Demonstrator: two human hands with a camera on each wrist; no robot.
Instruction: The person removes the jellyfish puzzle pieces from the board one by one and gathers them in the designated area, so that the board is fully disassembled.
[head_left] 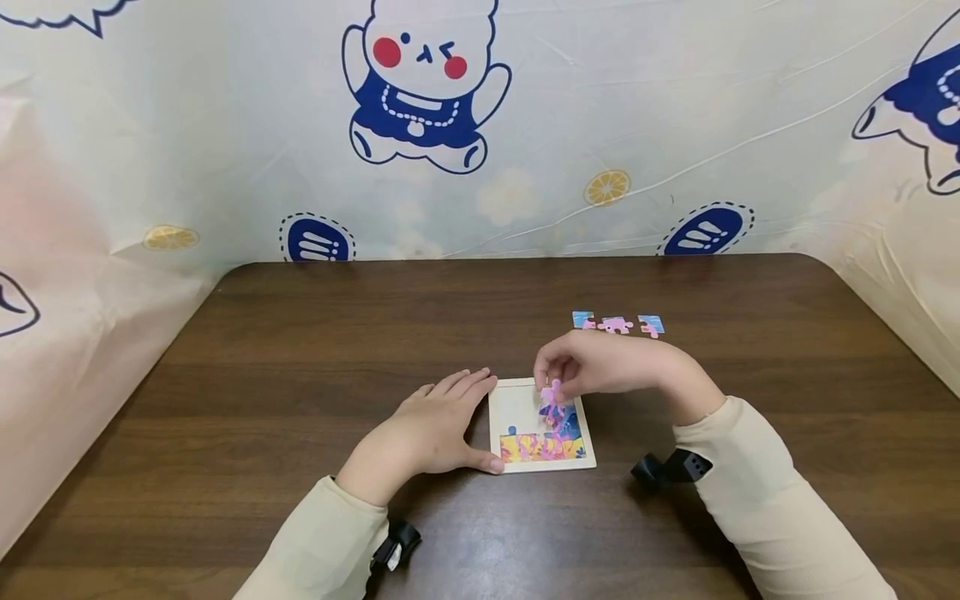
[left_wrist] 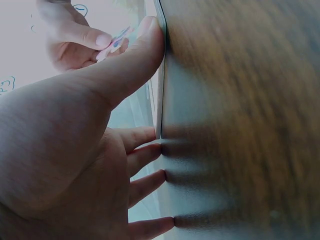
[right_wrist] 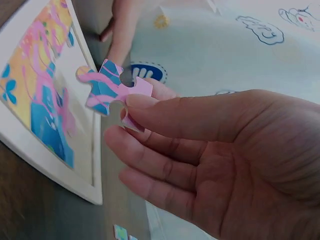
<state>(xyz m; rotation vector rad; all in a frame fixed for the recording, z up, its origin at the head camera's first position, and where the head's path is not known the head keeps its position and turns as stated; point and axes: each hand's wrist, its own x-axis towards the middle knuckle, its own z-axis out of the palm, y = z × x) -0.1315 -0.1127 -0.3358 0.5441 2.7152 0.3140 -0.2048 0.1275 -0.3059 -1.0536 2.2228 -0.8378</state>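
Note:
Between thumb and fingers my right hand (head_left: 600,365) pinches a pink and blue puzzle piece (right_wrist: 116,90), held above a puzzle tray (head_left: 542,467) with a pale frame. Inside that tray, joined pieces (head_left: 525,447) fill the lower row in yellow and pink, and more blue and purple ones rise at the right side. The tray's upper left shows its bare white base. My left hand (head_left: 438,425) lies at the tray's left edge, fingers spread and fairly straight, the thumb touching the lower left corner. In the left wrist view its other fingertips (left_wrist: 150,182) touch the tabletop.
Three loose puzzle pieces (head_left: 615,325) lie in a row on the brown wooden table (head_left: 337,333), beyond my right hand. A printed curtain (head_left: 525,200) hangs along the table's far edge. Each sleeve carries a black wrist camera, like the right one (head_left: 671,468).

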